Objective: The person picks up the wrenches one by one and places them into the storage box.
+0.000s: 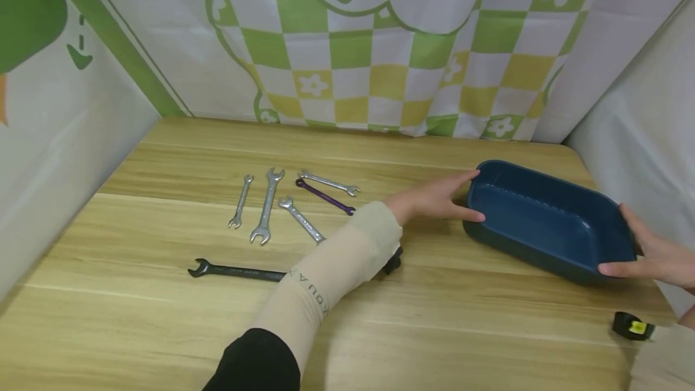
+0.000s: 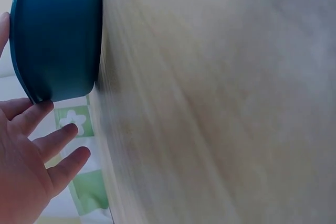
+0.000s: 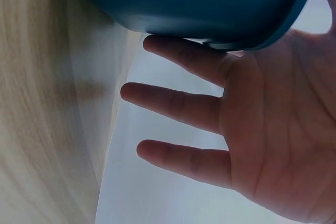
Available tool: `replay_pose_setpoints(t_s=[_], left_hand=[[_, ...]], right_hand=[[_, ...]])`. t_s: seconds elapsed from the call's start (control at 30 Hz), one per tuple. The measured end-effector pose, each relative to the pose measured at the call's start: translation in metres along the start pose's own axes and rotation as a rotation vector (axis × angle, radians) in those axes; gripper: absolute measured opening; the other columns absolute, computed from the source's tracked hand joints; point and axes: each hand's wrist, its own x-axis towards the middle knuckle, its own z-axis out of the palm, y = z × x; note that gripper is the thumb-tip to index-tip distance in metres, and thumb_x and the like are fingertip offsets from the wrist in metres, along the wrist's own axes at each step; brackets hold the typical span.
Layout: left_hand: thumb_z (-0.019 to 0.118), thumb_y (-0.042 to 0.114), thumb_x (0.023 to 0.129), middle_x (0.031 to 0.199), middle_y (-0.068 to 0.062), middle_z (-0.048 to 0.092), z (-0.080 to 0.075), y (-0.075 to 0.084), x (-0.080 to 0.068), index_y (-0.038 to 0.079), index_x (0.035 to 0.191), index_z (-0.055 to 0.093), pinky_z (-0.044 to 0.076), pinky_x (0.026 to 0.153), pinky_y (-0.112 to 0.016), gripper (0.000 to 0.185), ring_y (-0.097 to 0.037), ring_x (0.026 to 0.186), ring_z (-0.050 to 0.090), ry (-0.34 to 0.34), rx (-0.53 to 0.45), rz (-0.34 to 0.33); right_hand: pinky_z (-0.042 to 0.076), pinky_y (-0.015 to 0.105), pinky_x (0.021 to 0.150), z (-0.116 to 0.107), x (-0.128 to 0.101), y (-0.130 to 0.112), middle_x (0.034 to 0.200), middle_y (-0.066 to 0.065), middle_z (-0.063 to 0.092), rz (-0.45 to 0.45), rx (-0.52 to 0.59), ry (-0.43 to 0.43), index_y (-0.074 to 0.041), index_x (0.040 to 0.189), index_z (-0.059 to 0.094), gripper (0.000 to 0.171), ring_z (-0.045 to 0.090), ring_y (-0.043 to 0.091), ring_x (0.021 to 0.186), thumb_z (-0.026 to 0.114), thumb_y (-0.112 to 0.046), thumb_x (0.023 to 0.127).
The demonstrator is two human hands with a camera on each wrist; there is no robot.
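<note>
A dark blue rectangular basin [image 1: 537,216] sits at the right of the wooden table, between both hands. At its left end, my left hand [image 1: 434,198] touches the rim with thumb and fingertips, the fingers spread and fairly straight. In the left wrist view, two fingers of that hand [image 2: 26,156] hang apart from the basin [image 2: 58,35]. Against the right end lies my right hand [image 1: 657,258], its thumb along the near rim. The right wrist view shows this hand [image 3: 273,124] with straight, spread fingers, one touching the basin's wall [image 3: 194,3].
Left of the basin lie silver wrenches [image 1: 268,207], a purple wrench [image 1: 326,197] and a black wrench [image 1: 239,271], partly hidden by my left forearm. A black strapped device [image 1: 632,326] shows by my right wrist. Patterned cloth [image 1: 380,77] hangs behind the table.
</note>
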Motion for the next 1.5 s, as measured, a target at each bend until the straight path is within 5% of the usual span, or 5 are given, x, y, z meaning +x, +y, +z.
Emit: replay_pose_setpoints(t_s=[0.37, 0.67, 1.33, 1.43, 1.5], left_hand=[[0.070, 0.051, 0.088, 0.167, 0.007, 0.016, 0.000, -0.001, -0.009, 0.023, 0.161, 0.012, 0.021, 0.123, -0.026, 0.097, -0.009, 0.153, 0.018, 0.046, 0.007, -0.036], [0.075, 0.051, 0.084, 0.165, 0.005, 0.023, -0.003, -0.007, -0.020, 0.023, 0.160, 0.018, 0.031, 0.119, -0.028, 0.099, -0.014, 0.150, 0.030, 0.098, 0.016, -0.073], [0.077, 0.049, 0.083, 0.161, -0.003, 0.033, -0.022, -0.012, -0.061, 0.019, 0.159, 0.022, 0.037, 0.115, -0.032, 0.098, -0.016, 0.145, 0.039, 0.148, 0.074, -0.148], [0.076, 0.052, 0.083, 0.135, -0.008, 0.062, -0.022, -0.011, -0.070, 0.019, 0.159, 0.021, 0.041, 0.107, -0.029, 0.100, -0.012, 0.102, 0.061, 0.131, 0.093, -0.178], [0.075, 0.054, 0.083, 0.100, -0.009, 0.070, -0.022, -0.011, -0.076, 0.020, 0.159, 0.019, 0.042, 0.098, -0.029, 0.101, -0.010, 0.067, 0.050, 0.120, 0.109, -0.199]], right_hand=[[0.011, 0.083, 0.096, -0.003, 0.001, -0.013, 0.143, 0.035, -0.045, -0.028, 0.057, -0.034, -0.006, 0.140, -0.045, 0.128, -0.018, 0.071, 0.130, 0.067, -0.044, 0.092], [0.012, 0.084, 0.096, 0.002, 0.006, -0.023, 0.148, 0.027, -0.045, -0.138, 0.088, -0.036, -0.010, 0.143, -0.042, 0.124, -0.026, 0.064, 0.133, 0.068, -0.035, 0.093], [0.012, 0.083, 0.098, 0.003, 0.023, -0.059, 0.152, 0.032, -0.035, -0.252, 0.080, -0.070, -0.009, 0.148, -0.036, 0.124, -0.016, 0.066, 0.137, 0.072, -0.028, 0.089], [0.015, 0.081, 0.099, 0.005, 0.025, -0.064, 0.153, 0.034, -0.031, -0.266, 0.067, -0.086, -0.007, 0.149, -0.034, 0.125, -0.008, 0.068, 0.137, 0.074, -0.026, 0.088], [0.016, 0.081, 0.099, 0.006, 0.026, -0.068, 0.154, 0.034, -0.030, -0.273, 0.061, -0.098, -0.007, 0.149, -0.033, 0.125, -0.005, 0.069, 0.137, 0.074, -0.025, 0.088]])
